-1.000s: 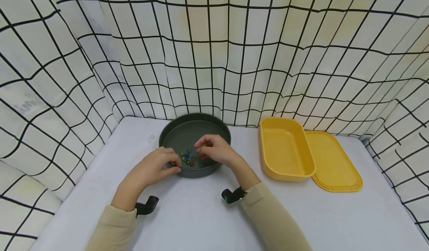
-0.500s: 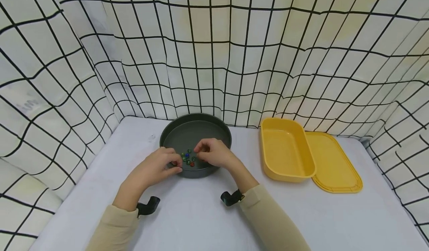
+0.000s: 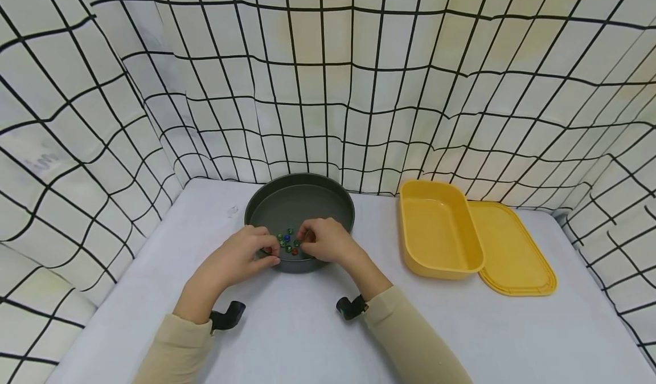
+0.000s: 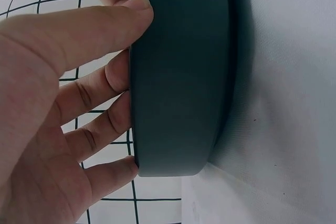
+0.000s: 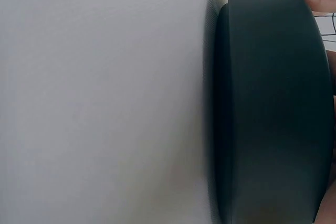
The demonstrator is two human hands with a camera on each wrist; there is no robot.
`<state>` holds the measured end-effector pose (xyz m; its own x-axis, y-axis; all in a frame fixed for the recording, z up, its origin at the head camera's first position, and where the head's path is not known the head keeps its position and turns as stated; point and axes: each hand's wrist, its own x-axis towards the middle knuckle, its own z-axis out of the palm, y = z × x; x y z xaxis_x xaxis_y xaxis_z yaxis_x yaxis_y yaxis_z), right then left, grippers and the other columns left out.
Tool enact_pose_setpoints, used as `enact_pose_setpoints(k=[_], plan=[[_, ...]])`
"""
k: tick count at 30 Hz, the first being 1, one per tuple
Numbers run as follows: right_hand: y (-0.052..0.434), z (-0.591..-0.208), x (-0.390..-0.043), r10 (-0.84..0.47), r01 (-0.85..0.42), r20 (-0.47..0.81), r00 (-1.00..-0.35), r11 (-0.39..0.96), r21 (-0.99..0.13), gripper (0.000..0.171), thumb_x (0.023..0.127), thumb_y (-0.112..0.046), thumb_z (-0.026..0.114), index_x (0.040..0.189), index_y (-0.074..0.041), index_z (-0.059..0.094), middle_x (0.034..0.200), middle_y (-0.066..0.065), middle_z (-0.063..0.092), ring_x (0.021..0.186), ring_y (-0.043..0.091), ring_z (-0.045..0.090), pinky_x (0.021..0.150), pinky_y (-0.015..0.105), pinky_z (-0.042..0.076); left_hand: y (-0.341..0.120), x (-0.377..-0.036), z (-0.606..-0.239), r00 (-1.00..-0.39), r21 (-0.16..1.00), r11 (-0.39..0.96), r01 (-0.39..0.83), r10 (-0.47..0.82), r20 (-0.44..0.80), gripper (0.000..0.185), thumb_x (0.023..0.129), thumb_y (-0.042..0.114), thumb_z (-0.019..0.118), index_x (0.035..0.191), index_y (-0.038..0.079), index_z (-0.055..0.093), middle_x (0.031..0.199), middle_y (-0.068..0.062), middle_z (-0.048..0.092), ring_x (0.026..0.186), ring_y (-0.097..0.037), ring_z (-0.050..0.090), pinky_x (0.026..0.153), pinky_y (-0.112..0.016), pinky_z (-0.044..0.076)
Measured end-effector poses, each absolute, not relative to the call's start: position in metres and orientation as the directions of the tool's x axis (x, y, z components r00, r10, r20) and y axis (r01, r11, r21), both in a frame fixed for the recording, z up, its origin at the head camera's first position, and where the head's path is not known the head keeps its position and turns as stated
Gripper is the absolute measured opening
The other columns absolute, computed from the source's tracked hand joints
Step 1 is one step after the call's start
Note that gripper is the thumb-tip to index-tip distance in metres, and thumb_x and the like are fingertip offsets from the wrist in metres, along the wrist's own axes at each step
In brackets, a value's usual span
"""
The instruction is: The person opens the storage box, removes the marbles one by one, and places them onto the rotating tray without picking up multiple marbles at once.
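A round dark grey pan [image 3: 302, 201] stands on the white-covered table. Several small glass marbles, mostly green with a blue marble [image 3: 287, 238] and a red marble [image 3: 294, 252], lie in its near part. My left hand [image 3: 238, 253] grips the near-left rim. The left wrist view has the thumb outside the pan wall [image 4: 181, 87] and the fingers behind the rim. My right hand [image 3: 328, 240] reaches over the near-right rim, fingers bent down beside the marbles. Its fingertips are hidden, so whether it pinches a marble is unclear; the right wrist view mostly holds the outer wall [image 5: 278, 103].
To the right of the pan sits a yellow rectangular container [image 3: 438, 230]. Its matching yellow lid [image 3: 512, 250] lies flat, partly under the container's right side. Behind and at both sides rises a white backdrop with black netting [image 3: 328, 88].
My right hand has come down and toward the near side of the pan, closer to the marbles. The left hand keeps its grip on the rim.
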<state>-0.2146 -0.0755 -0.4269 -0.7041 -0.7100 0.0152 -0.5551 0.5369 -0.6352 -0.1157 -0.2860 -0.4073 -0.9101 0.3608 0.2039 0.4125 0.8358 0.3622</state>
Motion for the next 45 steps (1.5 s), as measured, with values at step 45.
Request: enact_pose_setpoints(k=[45], plan=[[0.138, -0.404, -0.238, -0.413, -0.237, 0.026, -0.91, 0.47, -0.85, 0.024, 0.098, -0.014, 0.063, 0.118, 0.0, 0.064, 0.111, 0.017, 0.065, 0.09, 0.029, 0.063, 0.079, 0.035, 0.059, -0.285, -0.116, -0.408, -0.922, 0.376, 0.842, 0.387, 0.348, 0.169, 0.02, 0.083, 0.02, 0.082, 0.081, 0.029, 0.064, 0.08, 0.016, 0.051, 0.081, -0.017, 0.049, 0.071, -0.03, 0.043]])
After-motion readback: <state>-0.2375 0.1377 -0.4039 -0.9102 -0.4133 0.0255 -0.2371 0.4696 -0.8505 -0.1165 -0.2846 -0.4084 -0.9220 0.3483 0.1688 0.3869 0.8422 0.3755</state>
